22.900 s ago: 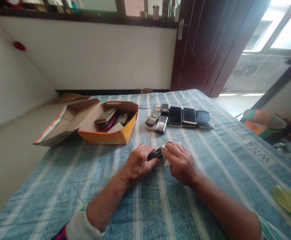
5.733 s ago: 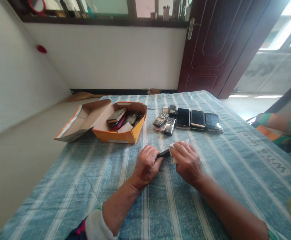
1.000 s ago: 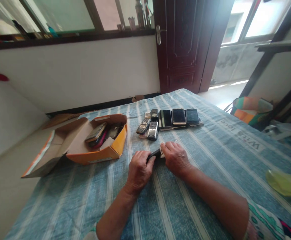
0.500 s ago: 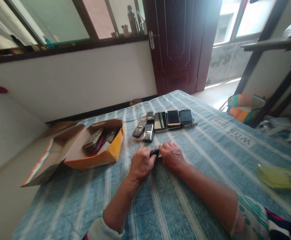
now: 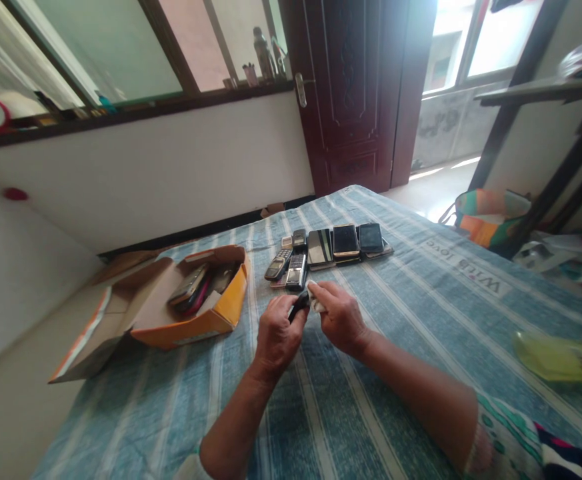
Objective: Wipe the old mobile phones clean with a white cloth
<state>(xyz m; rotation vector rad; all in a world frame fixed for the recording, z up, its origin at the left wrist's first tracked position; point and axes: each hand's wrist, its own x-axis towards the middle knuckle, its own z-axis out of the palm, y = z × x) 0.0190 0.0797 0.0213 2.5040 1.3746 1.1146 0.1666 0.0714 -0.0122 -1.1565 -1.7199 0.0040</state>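
My left hand [image 5: 277,333] is closed around a small black phone [image 5: 299,305], seen nearly edge-on and partly hidden by the fingers. In my right hand [image 5: 343,317] a crumpled white tissue [image 5: 315,297] is pinched against the phone's far end. Just beyond my hands lie keypad phones, among them a silver-black one [image 5: 297,270] and a dark one [image 5: 278,265]. Right of these, a phone with a shiny screen [image 5: 319,247], a gold-edged smartphone [image 5: 345,240] and a dark smartphone [image 5: 371,238] rest side by side on stacks.
An open orange cardboard box [image 5: 191,337] with several phones inside stands at the left, its lid folded out. Blue striped cloth [image 5: 401,413] covers the surface. A yellow plastic packet [image 5: 561,357] lies at the right. Beyond is a dark red door [image 5: 355,120].
My hands have tilted the black phone up more steeply. The white tissue in my right hand now shows more clearly at its end. The view has shifted slightly.
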